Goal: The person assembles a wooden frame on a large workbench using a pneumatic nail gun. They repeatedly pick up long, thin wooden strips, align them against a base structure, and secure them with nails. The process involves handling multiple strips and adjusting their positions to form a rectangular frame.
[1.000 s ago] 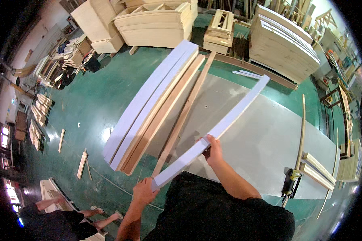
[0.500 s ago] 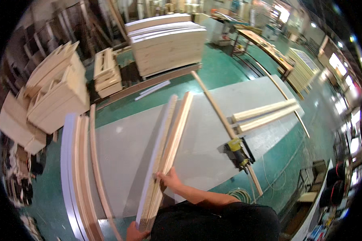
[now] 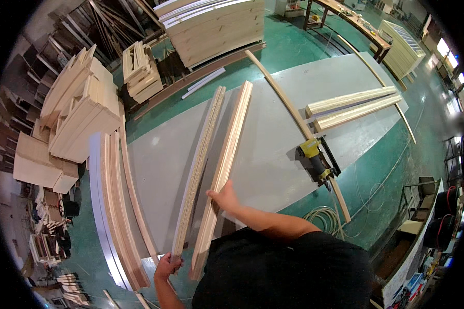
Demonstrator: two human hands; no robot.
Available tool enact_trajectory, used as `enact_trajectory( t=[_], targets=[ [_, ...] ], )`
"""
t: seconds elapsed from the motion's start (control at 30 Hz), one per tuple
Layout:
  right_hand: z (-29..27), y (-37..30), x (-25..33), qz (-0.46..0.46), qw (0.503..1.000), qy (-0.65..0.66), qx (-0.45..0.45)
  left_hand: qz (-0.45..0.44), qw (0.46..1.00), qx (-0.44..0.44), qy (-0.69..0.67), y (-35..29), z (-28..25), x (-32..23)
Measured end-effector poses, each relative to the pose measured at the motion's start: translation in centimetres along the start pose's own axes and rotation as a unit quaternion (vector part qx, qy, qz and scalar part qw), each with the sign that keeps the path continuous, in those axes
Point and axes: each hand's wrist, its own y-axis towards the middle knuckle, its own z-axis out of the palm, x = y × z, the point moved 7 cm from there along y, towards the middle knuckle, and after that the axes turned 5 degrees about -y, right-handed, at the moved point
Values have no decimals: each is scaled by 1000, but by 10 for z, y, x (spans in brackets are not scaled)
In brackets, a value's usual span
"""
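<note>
My right hand (image 3: 225, 198) grips a long pale wooden bar (image 3: 231, 135) around its lower middle, thumb on the near side. My left hand (image 3: 168, 265) is closed on the near end of a narrow board strip (image 3: 198, 167) with a rough, speckled edge. A gap runs between the bar and the strip. Both stretch away from me over a large grey panel (image 3: 273, 159). A yellow and black nail gun (image 3: 317, 158) lies on a thin wooden batten (image 3: 283, 100) to the right.
Long strips (image 3: 111, 206) lie side by side along the left. Two pale bars (image 3: 353, 108) rest at the panel's far right. An air hose (image 3: 325, 219) coils on the green floor. Stacked wooden panels (image 3: 216, 38) and a workbench (image 3: 350, 18) stand farther back.
The bar and the strip were together and now stand apart, with the bar to the right. My left hand has shifted to the strip's end. The view has tilted downward.
</note>
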Motion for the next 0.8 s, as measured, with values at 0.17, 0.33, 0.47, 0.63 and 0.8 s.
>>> enact_trajectory(
  t=[0.17, 0.33, 0.47, 0.63, 0.8],
  targets=[
    [-21, 12, -13, -7, 995, -92, -26, 171, 943, -123, 259, 28, -57, 33],
    [-54, -4, 9, 1, 978, -208, -19, 229, 908, -217, 276, -5, -33, -16],
    [-62, -5, 12, 25, 974, -227, -2, 232, 918, -210, 242, -30, -15, -53],
    [-70, -5, 1, -21, 961, -271, -56, 75, 993, -23, 83, -19, 42, -54],
    [-77, -2, 16, 32, 944, -322, 60, 150, 981, 4, 122, -5, 64, -38]
  ],
)
